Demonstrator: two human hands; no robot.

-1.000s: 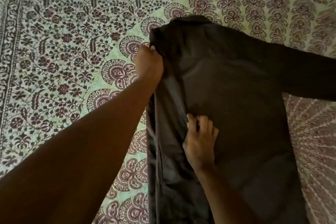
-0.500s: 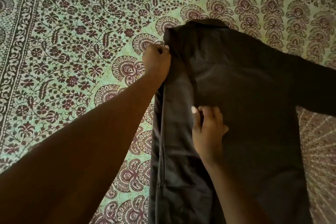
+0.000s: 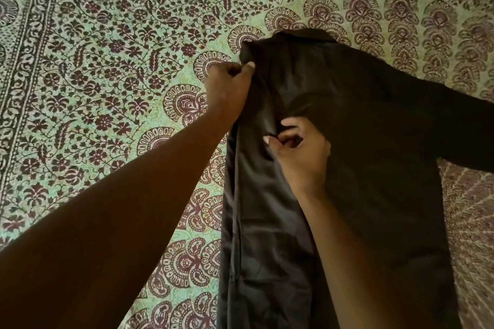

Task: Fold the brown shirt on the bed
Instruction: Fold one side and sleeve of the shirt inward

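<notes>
Since a moment ago: right hand (image 3: 300,157) changed from lying flat on the cloth to fingers curled, pinching a ridge of fabric near the middle of the brown shirt (image 3: 361,141); fresh creases radiating from that pinch toward the collar. Left hand (image 3: 227,85) unchanged in place, gripping the shirt's left shoulder edge, thumb pressed over the fold just below the collar corner.

Spread lengthwise down the bed, collar toward the far edge, hem running off the near edge of view. Left side already turned inward as a long narrow panel, paler lining and a seam showing along it. Right sleeve stretched out flat toward the bed's right edge.

Underneath, a patterned bedspread (image 3: 112,67), green ground with dark red flowers and fan shapes, a striped border along the left edge and far edge. Left forearm crossing much of the near-left bedspread; right forearm hiding the lower middle of the shirt.
</notes>
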